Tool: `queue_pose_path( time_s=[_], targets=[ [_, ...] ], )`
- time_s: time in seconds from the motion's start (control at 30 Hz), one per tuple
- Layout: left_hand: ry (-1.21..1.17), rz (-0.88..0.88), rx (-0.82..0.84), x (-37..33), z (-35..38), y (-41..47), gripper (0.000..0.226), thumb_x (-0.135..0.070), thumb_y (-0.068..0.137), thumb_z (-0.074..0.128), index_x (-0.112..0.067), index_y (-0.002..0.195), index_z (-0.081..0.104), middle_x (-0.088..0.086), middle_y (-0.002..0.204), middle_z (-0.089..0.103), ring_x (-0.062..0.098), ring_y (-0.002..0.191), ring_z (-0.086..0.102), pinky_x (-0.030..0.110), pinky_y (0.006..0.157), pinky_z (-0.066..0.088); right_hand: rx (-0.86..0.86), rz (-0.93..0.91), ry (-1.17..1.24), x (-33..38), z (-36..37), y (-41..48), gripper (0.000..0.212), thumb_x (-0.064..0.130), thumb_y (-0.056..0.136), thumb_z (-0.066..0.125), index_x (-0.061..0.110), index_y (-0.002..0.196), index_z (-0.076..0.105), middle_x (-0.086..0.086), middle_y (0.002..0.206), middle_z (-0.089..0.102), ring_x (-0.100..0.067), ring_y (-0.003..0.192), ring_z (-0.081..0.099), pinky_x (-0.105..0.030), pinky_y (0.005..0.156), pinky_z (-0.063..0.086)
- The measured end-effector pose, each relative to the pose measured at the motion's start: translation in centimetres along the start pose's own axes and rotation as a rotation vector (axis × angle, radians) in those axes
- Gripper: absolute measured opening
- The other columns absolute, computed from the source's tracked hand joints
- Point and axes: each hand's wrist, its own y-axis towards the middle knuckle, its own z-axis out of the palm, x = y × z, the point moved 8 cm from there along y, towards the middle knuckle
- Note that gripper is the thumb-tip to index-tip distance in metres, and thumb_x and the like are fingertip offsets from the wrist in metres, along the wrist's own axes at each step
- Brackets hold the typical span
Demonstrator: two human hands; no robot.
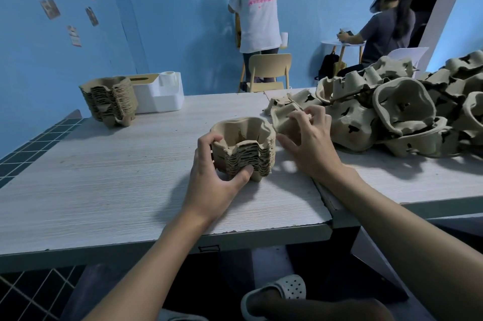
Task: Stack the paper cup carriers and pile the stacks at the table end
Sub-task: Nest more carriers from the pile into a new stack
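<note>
A short stack of brown pulp cup carriers [243,148] stands on the pale wood table [104,177] in front of me. My left hand [214,177] grips its near left side, thumb against the front. Just right of the stack, my right hand [311,140] curls its fingers round a single loose carrier [281,118] lying on the table. A taller finished stack [109,101] stands at the far left end of the table. A big heap of loose carriers [397,111] covers the right side.
A white plastic box [159,96] with a paper roll sits behind the far stack. A second table [418,179] joins on the right. Beyond stand a wooden chair [269,72] and two people by the blue wall. My sandalled foot [277,294] shows below.
</note>
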Motion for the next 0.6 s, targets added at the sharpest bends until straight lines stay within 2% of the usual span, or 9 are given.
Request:
queue_pose_path(
  time_s=[0.07, 0.13, 0.2, 0.27, 0.33, 0.37, 0.47, 0.53, 0.6],
  targets=[
    [-0.003, -0.001, 0.002, 0.0, 0.0, 0.0, 0.063, -0.055, 0.065, 0.074, -0.059, 0.111, 0.032, 0.003, 0.119, 0.055, 0.021, 0.107, 0.060, 0.046, 0.091, 0.053, -0.052, 0.011, 0.121, -0.1, -0.5, 0.0, 0.048, 0.043, 0.085, 0.066, 0.010, 0.116, 0.050, -0.013, 0.126, 0.036, -0.032, 0.109, 0.048, -0.041, 0.094, 0.047],
    [-0.003, 0.000, 0.006, 0.0, 0.1, 0.0, 0.063, -0.054, 0.066, 0.075, -0.059, 0.111, 0.031, 0.003, 0.119, 0.055, 0.021, 0.107, 0.060, 0.046, 0.090, 0.053, -0.079, 0.027, 0.145, -0.2, -0.8, -0.1, 0.038, 0.037, 0.089, 0.065, 0.005, 0.105, 0.053, -0.012, 0.116, 0.045, -0.024, 0.092, 0.056, -0.033, 0.084, 0.049],
    [0.004, 0.002, 0.011, 0.0, 0.1, 0.0, 0.064, -0.052, 0.068, 0.076, -0.059, 0.111, 0.030, 0.003, 0.119, 0.055, 0.021, 0.107, 0.061, 0.045, 0.089, 0.054, -0.059, 0.028, 0.059, -0.3, -0.5, -0.2, 0.025, 0.031, 0.092, 0.062, 0.008, 0.088, 0.055, -0.010, 0.098, 0.055, -0.025, 0.083, 0.055, -0.032, 0.074, 0.044],
    [0.011, 0.003, 0.011, 0.0, 0.0, 0.0, 0.064, -0.052, 0.068, 0.076, -0.058, 0.112, 0.030, 0.003, 0.119, 0.055, 0.021, 0.107, 0.061, 0.044, 0.089, 0.054, -0.056, 0.017, -0.044, -0.2, -0.5, -0.3, 0.024, 0.032, 0.092, 0.060, 0.015, 0.079, 0.048, -0.005, 0.085, 0.056, -0.027, 0.082, 0.053, -0.035, 0.071, 0.038],
    [0.016, 0.001, 0.004, 0.1, 0.0, 0.0, 0.064, -0.051, 0.068, 0.076, -0.058, 0.113, 0.030, 0.004, 0.119, 0.056, 0.021, 0.107, 0.061, 0.045, 0.089, 0.054, -0.097, 0.004, -0.115, -0.3, -0.7, -0.2, 0.025, 0.037, 0.089, 0.061, 0.016, 0.087, 0.049, -0.003, 0.089, 0.054, -0.027, 0.085, 0.051, -0.038, 0.072, 0.040],
    [0.017, -0.001, 0.000, 0.1, 0.0, 0.0, 0.065, -0.050, 0.069, 0.077, -0.058, 0.113, 0.030, 0.004, 0.119, 0.056, 0.021, 0.106, 0.061, 0.045, 0.089, 0.054, -0.089, 0.004, -0.122, -0.3, -0.6, -0.1, 0.029, 0.040, 0.088, 0.063, 0.015, 0.098, 0.052, -0.005, 0.096, 0.053, -0.026, 0.089, 0.051, -0.039, 0.074, 0.041],
    [0.013, -0.010, -0.010, 0.1, -0.1, 0.0, 0.065, -0.052, 0.067, 0.077, -0.059, 0.112, 0.031, 0.003, 0.119, 0.057, 0.021, 0.105, 0.062, 0.046, 0.089, 0.054, 0.073, -0.003, -0.144, -0.6, 1.0, 0.2, 0.062, 0.043, 0.085, 0.066, 0.026, 0.140, 0.041, -0.010, 0.116, 0.045, -0.025, 0.104, 0.045, -0.041, 0.085, 0.041],
    [0.009, -0.018, -0.020, 0.1, -0.2, -0.1, 0.064, -0.054, 0.066, 0.075, -0.059, 0.112, 0.031, 0.003, 0.119, 0.057, 0.022, 0.105, 0.063, 0.046, 0.090, 0.054, 0.159, 0.033, -0.166, -1.1, 1.9, 0.5, 0.065, 0.037, 0.088, 0.064, 0.030, 0.146, 0.035, -0.010, 0.120, 0.042, -0.027, 0.110, 0.043, -0.043, 0.091, 0.041],
    [0.005, -0.025, -0.025, 0.2, -0.2, -0.1, 0.064, -0.054, 0.066, 0.075, -0.058, 0.112, 0.031, 0.004, 0.119, 0.058, 0.022, 0.104, 0.063, 0.046, 0.090, 0.054, 0.205, 0.084, -0.110, -1.8, 2.5, 0.6, 0.054, 0.028, 0.091, 0.060, 0.025, 0.142, 0.043, -0.011, 0.122, 0.043, -0.030, 0.114, 0.044, -0.046, 0.096, 0.042]
  ],
)
